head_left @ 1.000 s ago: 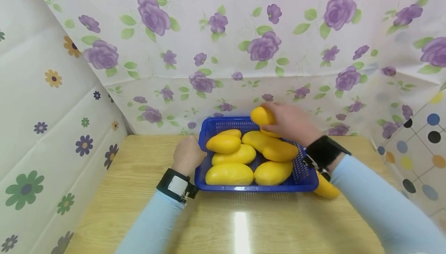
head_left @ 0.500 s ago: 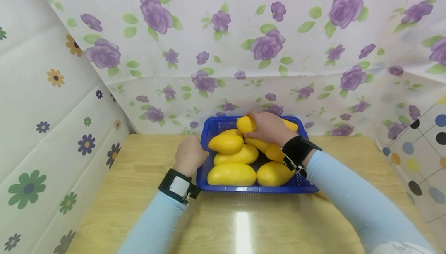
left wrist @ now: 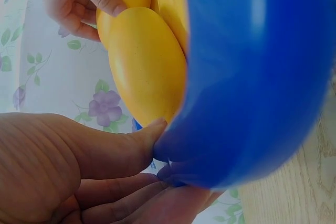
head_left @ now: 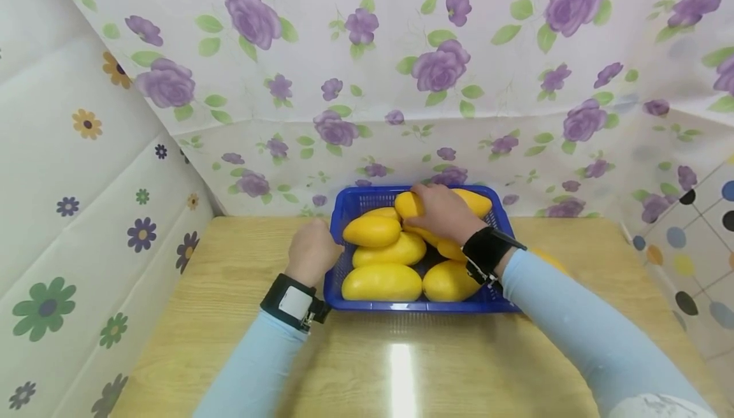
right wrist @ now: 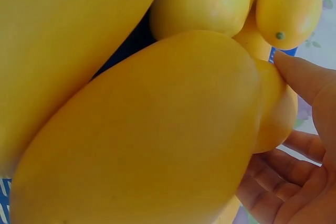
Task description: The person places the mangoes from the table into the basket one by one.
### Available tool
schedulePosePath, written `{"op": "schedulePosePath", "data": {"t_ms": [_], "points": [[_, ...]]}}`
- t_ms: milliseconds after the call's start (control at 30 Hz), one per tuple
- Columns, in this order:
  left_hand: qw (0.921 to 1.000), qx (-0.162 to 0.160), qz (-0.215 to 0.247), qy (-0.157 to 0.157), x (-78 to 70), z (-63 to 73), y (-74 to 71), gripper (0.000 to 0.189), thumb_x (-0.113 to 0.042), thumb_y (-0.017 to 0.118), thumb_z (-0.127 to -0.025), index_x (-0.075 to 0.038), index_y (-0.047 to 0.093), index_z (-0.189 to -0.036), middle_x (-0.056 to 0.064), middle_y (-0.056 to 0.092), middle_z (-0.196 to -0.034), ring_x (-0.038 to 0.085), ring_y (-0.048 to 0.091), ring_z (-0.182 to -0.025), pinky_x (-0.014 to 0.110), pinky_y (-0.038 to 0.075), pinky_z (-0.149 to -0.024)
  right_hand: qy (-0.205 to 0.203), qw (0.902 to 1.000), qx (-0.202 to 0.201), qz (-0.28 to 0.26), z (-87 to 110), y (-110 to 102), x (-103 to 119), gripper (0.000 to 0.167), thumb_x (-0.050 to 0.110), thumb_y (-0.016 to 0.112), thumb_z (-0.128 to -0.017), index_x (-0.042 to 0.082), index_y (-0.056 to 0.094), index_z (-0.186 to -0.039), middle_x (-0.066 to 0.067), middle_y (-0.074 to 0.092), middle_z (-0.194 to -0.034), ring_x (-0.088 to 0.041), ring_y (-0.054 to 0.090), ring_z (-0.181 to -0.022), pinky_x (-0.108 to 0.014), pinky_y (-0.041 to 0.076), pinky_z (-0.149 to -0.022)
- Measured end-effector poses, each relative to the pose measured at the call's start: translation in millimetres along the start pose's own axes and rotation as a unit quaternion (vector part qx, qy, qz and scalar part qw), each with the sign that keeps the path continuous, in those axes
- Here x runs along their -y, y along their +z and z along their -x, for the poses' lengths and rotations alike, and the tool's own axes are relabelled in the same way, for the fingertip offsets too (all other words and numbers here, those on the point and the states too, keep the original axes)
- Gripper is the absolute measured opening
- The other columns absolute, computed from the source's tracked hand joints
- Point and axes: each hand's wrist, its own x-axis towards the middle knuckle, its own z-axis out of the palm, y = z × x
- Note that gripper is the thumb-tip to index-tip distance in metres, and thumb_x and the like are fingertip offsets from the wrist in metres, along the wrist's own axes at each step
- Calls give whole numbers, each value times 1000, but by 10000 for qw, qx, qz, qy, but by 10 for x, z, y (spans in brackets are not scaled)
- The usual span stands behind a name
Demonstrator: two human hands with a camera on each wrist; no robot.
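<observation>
A blue plastic basket (head_left: 418, 307) holds several yellow mangoes, one long mango (head_left: 381, 283) lying at its front left. My left hand (head_left: 312, 252) pinches the basket's left end; in the left wrist view the thumb (left wrist: 121, 153) lies on the blue rim with the fingers beneath. Over the back middle of the basket, my right hand (head_left: 444, 214) grips a mango (head_left: 406, 204) that sits on or just above the others. In the right wrist view thumb and fingers spread around this mango (right wrist: 275, 108), and a larger mango (right wrist: 147, 129) fills the foreground.
Another mango (head_left: 548, 259) lies on the wooden table (head_left: 252, 265) right of the basket, mostly behind the right sleeve. A mango (head_left: 474, 202) rests at the basket's back right. A flowered sheet (head_left: 287, 125) hangs right behind the basket.
My right hand has moved left and lower with its mango, from the back right to the back middle of the basket. My left hand keeps its hold on the basket.
</observation>
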Motion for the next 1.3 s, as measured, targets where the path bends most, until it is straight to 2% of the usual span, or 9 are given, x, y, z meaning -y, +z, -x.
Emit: {"op": "schedulePosePath", "data": {"t_ms": [167, 467, 800, 900, 933, 1100, 1133, 1167, 1300], "points": [[10000, 6, 2, -8, -6, 2, -7, 30, -22, 77, -75, -2, 64, -93, 8, 62, -80, 20, 59, -64, 24, 44, -45, 29, 9999, 66, 83, -6, -4, 7, 71, 51, 64, -81, 10, 44, -136, -11, 60, -121, -26, 59, -104, -42, 50, -90], [10000, -69, -25, 65, 4, -5, -1, 28, -21, 78, -74, -3, 65, -91, 8, 62, -80, 20, 59, -64, 24, 44, -45, -9, 9998, 75, 181, 16, -21, 17, 66, 51, 62, -84, 6, 47, -130, -10, 63, -104, -23, 61, -89, -38, 52, -80], [9999, -95, -4, 112, 27, -8, 11, 29, -20, 77, -74, -2, 64, -92, 9, 62, -80, 20, 59, -65, 24, 45, -46, 91, 9997, 219, -34, 68, -88, 45, 73, 53, 59, -85, 4, 43, -137, -14, 60, -121, -27, 60, -104, -43, 49, -92], [9999, -67, 13, 105, 19, -1, 10, 27, -20, 77, -74, -3, 64, -92, 9, 62, -80, 21, 59, -65, 25, 45, -46, 30, 9999, 88, -133, 133, -129, 22, 71, 53, 59, -85, 6, 44, -137, -12, 59, -124, -26, 59, -109, -43, 48, -93], [9999, -55, 26, 88, 15, 3, 6, 27, -20, 77, -74, -3, 64, -92, 8, 62, -80, 21, 59, -65, 25, 45, -47, 23, 9998, 57, -183, 161, -148, 11, 71, 53, 59, -85, 7, 44, -138, -12, 62, -119, -29, 60, -104, -43, 49, -91], [9999, -2, 86, 63, 7, 9, -6, 26, -19, 76, -75, -3, 64, -91, 9, 62, -81, 21, 59, -66, 24, 44, -46, -20, 9992, -282, -287, 316, -277, -84, 69, 51, 61, -84, 9, 45, -137, -12, 59, -126, -31, 57, -112, -46, 47, -95], [9999, 4, 89, 62, 6, 11, -9, 26, -19, 76, -75, -3, 64, -90, 9, 62, -80, 21, 59, -65, 24, 44, -46, -8, 9989, -362, -303, 349, -307, -113, 68, 51, 61, -84, 10, 45, -137, -12, 59, -125, -32, 56, -113, -47, 46, -95], [9999, 10, 95, 62, 8, 9, -8, 26, -20, 76, -75, -3, 64, -90, 8, 62, -80, 21, 58, -65, 24, 44, -46, 1, 9984, -469, -315, 382, -340, -143, 67, 50, 62, -84, 9, 47, -135, -12, 55, -132, -31, 52, -120, -48, 44, -98], [10000, 37, 65, 46, 3, 9, -6, 26, -20, 76, -75, -3, 64, -90, 9, 62, -79, 21, 58, -64, 25, 44, -46, 180, 9963, -690, -479, 538, -465, -307, 68, 52, 60, -85, 10, 46, -136, -15, 50, -136, -35, 47, -124, -52, 42, -100]]}}
